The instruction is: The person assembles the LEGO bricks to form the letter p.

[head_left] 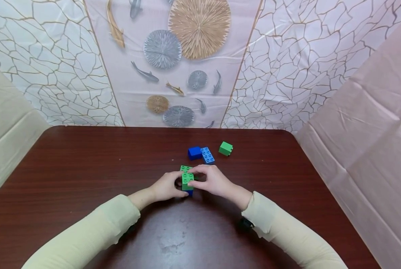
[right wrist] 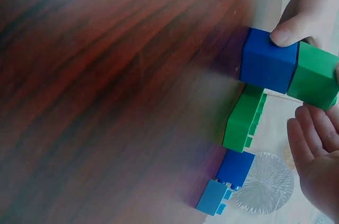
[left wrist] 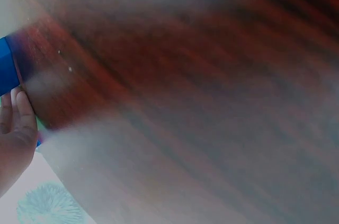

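Observation:
A green toy building brick [head_left: 187,181] with studs on top sits on a dark blue brick [right wrist: 269,60], forming a small stack on the table. My left hand [head_left: 168,186] grips the stack from the left, its thumb pressed on the blue brick's near face. From the right, my right hand [head_left: 214,181] pinches the upper green brick between thumb and fingers. Just behind the stack lies a longer green brick [right wrist: 243,121], partly covered by the hands in the head view. In the left wrist view, only part of the blue brick [left wrist: 7,68] shows at the edge, beside the left fingers.
Farther back on the dark wooden table [head_left: 86,160] lie a dark blue brick [head_left: 195,152] and a lighter blue studded brick [head_left: 207,155], close together. To their right a green brick [head_left: 225,148] lies on its side. Patterned cloth [head_left: 173,82] hangs behind the table.

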`<state>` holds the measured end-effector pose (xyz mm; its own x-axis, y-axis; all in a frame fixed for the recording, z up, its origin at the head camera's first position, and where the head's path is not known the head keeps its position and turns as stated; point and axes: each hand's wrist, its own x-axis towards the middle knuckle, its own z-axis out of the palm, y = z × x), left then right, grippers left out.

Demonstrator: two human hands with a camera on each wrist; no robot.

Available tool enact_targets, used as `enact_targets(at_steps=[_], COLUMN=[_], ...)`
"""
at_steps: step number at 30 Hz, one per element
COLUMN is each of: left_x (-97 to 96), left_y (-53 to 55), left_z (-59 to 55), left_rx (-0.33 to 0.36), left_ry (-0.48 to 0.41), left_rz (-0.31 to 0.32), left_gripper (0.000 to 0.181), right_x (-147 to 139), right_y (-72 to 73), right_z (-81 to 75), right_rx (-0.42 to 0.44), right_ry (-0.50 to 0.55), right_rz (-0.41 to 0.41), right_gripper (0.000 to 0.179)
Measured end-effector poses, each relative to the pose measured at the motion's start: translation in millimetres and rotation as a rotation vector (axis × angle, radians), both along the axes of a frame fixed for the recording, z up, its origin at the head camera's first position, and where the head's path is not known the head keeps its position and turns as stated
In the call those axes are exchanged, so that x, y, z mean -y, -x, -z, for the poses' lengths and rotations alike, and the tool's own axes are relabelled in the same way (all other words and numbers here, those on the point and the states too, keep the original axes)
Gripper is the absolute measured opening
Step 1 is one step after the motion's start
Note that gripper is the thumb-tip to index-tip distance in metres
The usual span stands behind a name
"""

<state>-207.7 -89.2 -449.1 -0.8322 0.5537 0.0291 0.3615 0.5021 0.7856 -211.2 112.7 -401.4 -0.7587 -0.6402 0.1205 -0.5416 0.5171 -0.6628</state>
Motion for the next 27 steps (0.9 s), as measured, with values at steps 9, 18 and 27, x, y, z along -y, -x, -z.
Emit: enact_targets(at_steps=[9,18,27], left_x=[-1.1,0.0,3.6], left_y=[-0.2,-1.6,-5.2], left_z=[-3.8,-5.8,-12.2], left_rx=[-0.002,-0.011,-0.07], left_ry=[0.037,0.047,0.048], left_rz=[0.002,0.044,0.056], left_gripper=[0.048,0.05,0.039], right_x=[-2.3,-3.5,-2.9], right_y=[0.1,0.5,0.2], right_z=[-2.1,-1.3,-1.7], right_rx=[-0.042,-0.015,-0.016], right_ry=[-0.016,-0.013,-0.028], right_rz=[-0.017,-0.021,-0.009], right_gripper=[0.036,0.036,0.036])
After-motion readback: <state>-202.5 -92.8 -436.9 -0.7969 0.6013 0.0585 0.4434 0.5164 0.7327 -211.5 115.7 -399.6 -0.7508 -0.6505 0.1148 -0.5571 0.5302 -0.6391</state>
